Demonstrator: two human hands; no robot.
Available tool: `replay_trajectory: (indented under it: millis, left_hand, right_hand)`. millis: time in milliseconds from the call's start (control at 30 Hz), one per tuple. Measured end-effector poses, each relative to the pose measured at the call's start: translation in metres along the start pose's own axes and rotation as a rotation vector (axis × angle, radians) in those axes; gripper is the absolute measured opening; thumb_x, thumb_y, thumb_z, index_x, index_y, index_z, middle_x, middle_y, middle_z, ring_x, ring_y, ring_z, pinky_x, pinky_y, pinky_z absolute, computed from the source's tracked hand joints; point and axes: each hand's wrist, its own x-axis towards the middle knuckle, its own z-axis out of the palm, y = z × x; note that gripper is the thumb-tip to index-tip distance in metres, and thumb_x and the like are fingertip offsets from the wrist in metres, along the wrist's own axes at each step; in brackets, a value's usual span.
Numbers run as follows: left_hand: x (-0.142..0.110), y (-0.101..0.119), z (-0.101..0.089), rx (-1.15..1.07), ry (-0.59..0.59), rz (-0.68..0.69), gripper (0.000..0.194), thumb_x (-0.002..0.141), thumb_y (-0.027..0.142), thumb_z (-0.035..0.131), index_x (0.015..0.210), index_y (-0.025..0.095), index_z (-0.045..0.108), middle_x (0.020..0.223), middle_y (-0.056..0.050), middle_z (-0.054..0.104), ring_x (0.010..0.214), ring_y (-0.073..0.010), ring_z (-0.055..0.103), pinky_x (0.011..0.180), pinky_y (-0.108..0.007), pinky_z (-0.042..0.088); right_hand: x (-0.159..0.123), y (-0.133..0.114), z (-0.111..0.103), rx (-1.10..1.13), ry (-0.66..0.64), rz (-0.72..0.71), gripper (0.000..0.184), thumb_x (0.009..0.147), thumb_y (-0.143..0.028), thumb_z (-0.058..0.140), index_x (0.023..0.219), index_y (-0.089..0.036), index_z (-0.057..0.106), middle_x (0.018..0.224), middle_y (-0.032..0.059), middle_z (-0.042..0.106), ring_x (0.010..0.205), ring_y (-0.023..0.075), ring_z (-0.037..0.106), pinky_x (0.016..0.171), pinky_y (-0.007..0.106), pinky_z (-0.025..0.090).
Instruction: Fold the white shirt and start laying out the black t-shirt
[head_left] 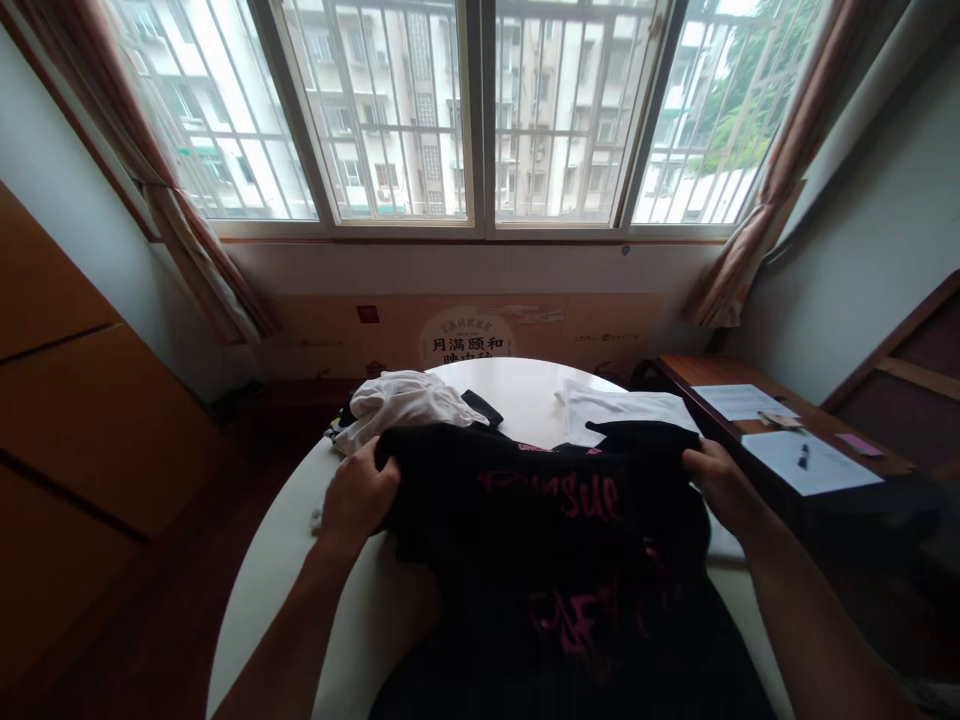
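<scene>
A black T-shirt [465, 510] with pink lettering is stretched out between my two hands above a round white table [262, 570]. My left hand [365, 492] is closed on its upper left part, and my right hand [716, 475] pinches the upper right part. The cloth hangs down toward me, and its lower part merges with the dark area at the bottom of the view. Behind my left hand lies a rumpled pile of white cloth [409, 398]. Beyond the shirt on the right is a flat white garment [637, 408], partly covered by the black cloth.
To the right stands a brown wooden desk [675, 370] with paper sheets [814, 465], a pen [803, 456] and a pink slip [859, 444]. An orange-brown cabinet [75, 400] is on the left. Barred windows [405, 110] with curtains [195, 250] rise behind the table.
</scene>
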Motion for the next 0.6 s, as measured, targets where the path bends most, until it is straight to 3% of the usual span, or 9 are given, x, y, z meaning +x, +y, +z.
replay_trajectory:
  millis: [100,200,267,333,400,433,500,600]
  left_hand:
    - [-0.002,-0.016,-0.006,0.347,-0.15,-0.064,0.041,0.086,0.029,0.054,0.121,0.011,0.067,0.12,-0.024,0.072,0.117,-0.044,0.067,0.096,-0.05,0.05]
    - [-0.013,-0.026,-0.01,0.517,-0.266,0.022,0.058,0.075,0.024,0.063,0.131,0.007,0.063,0.142,-0.028,0.059,0.136,-0.0463,0.054,0.112,-0.057,0.041]
    - [-0.017,-0.024,-0.013,0.453,-0.231,0.144,0.074,0.074,0.027,0.066,0.145,0.01,0.055,0.158,-0.026,0.047,0.146,-0.0452,0.045,0.118,-0.057,0.035]
    - [-0.015,-0.013,-0.015,0.301,-0.112,0.306,0.074,0.081,0.035,0.064,0.151,0.015,0.05,0.165,-0.02,0.04,0.151,-0.0416,0.039,0.123,-0.054,0.032]
    - [-0.006,0.004,-0.012,0.11,-0.063,0.458,0.054,0.094,0.04,0.052,0.144,0.018,0.056,0.157,-0.016,0.052,0.145,-0.0354,0.049,0.121,-0.048,0.036]
    - [0.001,0.013,-0.007,0.031,-0.084,0.499,0.045,0.099,0.039,0.046,0.136,0.018,0.061,0.147,-0.016,0.061,0.137,-0.0326,0.056,0.117,-0.045,0.04]
    - [0.016,0.027,0.007,-0.033,-0.188,0.509,0.036,0.101,0.035,0.042,0.119,0.018,0.068,0.126,-0.015,0.073,0.12,-0.0303,0.068,0.108,-0.041,0.048]
    - [0.029,0.029,0.028,0.025,-0.323,0.494,0.027,0.096,0.035,0.052,0.106,0.018,0.071,0.111,-0.015,0.077,0.108,-0.0324,0.072,0.096,-0.04,0.053]
  right_hand:
    - [0.004,0.009,-0.015,-0.539,-0.06,0.16,0.03,0.086,-0.04,0.055,0.062,-0.022,0.059,0.069,0.0091,0.07,0.067,0.0248,0.067,0.062,0.034,0.05]
    - [0.0,0.009,-0.02,-0.868,-0.1,0.296,0.033,0.089,-0.045,0.057,0.072,-0.018,0.068,0.085,0.0192,0.076,0.083,0.0372,0.074,0.076,0.047,0.056]
    - [-0.002,0.002,-0.013,-0.974,0.058,0.165,0.032,0.088,-0.042,0.059,0.097,-0.014,0.073,0.109,0.0267,0.075,0.107,0.0472,0.071,0.09,0.058,0.054]
    - [0.004,-0.01,0.004,-0.995,0.173,-0.144,0.043,0.089,-0.034,0.057,0.123,-0.011,0.069,0.133,0.0276,0.068,0.13,0.0464,0.061,0.107,0.06,0.048]
    - [0.017,-0.024,0.028,-0.885,0.103,-0.381,0.046,0.095,-0.029,0.05,0.135,-0.013,0.065,0.143,0.021,0.066,0.137,0.0369,0.058,0.117,0.051,0.044]
    - [0.025,-0.03,0.041,-0.819,0.015,-0.398,0.044,0.097,-0.028,0.047,0.134,-0.015,0.067,0.141,0.0179,0.068,0.135,0.0333,0.061,0.117,0.046,0.044]
    - [0.039,-0.039,0.065,-0.766,-0.151,-0.331,0.037,0.097,-0.024,0.048,0.121,-0.017,0.075,0.127,0.0149,0.076,0.122,0.0309,0.069,0.108,0.042,0.051]
    - [0.041,-0.042,0.082,-0.767,-0.34,-0.281,0.022,0.089,-0.022,0.06,0.097,-0.02,0.08,0.105,0.0094,0.081,0.103,0.0277,0.075,0.094,0.034,0.056]
